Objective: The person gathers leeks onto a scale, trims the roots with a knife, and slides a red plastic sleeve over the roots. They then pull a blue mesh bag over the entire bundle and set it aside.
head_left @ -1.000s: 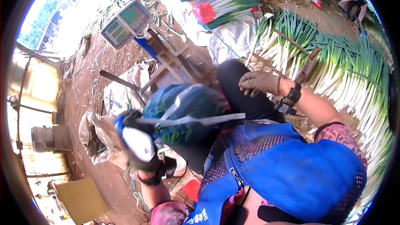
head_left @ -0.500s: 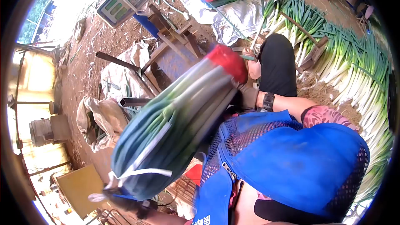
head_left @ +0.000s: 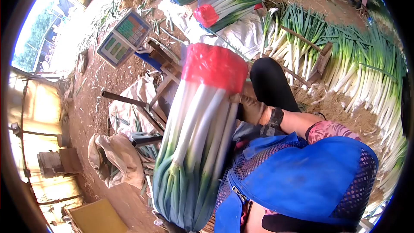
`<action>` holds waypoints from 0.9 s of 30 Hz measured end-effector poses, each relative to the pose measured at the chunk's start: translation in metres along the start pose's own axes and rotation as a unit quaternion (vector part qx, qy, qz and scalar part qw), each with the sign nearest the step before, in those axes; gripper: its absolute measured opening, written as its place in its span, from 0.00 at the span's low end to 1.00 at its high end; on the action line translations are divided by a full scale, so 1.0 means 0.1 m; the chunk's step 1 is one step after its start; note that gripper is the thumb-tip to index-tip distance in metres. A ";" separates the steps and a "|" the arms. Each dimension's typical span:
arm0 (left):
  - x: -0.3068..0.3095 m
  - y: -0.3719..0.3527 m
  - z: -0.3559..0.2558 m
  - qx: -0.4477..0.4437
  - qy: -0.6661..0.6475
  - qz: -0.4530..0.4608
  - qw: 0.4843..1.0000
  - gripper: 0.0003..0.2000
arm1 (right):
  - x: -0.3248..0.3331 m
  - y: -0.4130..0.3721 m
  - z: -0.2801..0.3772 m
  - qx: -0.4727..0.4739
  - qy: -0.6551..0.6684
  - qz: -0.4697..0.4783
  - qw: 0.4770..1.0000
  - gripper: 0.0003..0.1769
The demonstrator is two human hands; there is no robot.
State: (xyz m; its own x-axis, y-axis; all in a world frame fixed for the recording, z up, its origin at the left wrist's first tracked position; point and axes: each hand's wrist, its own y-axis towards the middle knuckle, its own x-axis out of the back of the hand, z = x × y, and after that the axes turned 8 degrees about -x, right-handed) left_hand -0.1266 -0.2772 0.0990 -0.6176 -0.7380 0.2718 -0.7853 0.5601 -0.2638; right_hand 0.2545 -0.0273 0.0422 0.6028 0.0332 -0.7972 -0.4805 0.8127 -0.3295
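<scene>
A large bundle of leeks (head_left: 189, 146) stands slanted across the middle of the view, its root end wrapped in red plastic (head_left: 213, 69) at the top and its green leaves hanging at the bottom. My right hand (head_left: 252, 108), in a brownish glove with a watch at the wrist, is closed against the bundle's side just below the red wrap. Some of its fingers are hidden behind the leeks. Near the leaf end, at the bottom edge, my left hand is mostly hidden; only a dark sliver (head_left: 166, 223) shows there, and its fingers cannot be made out.
A digital scale (head_left: 125, 39) stands at upper left, beside a wooden frame (head_left: 166, 77). Wrapped leek bundles (head_left: 235, 6) lie on white sheeting (head_left: 246, 32). A long row of loose leeks (head_left: 345, 69) covers the right. A beige sack (head_left: 114, 159) sits at left.
The bundle has swung more upright, its red end moving left and its leaf end moving right and down. My right hand moved with it. My left hand has slipped mostly out of sight.
</scene>
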 end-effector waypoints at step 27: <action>-2.94 0.33 -1.11 -0.243 0.082 0.384 0.887 0.18 | 2.09 -0.50 1.95 0.330 0.078 -0.227 0.913 0.25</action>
State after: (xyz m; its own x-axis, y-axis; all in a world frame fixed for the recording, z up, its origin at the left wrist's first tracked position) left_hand 0.0242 0.0004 0.1130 -0.9452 -0.0265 0.3254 -0.0313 0.9995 -0.0096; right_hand 0.5295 0.0524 -0.0092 0.5216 -0.4349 -0.7340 0.3159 0.8976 -0.3074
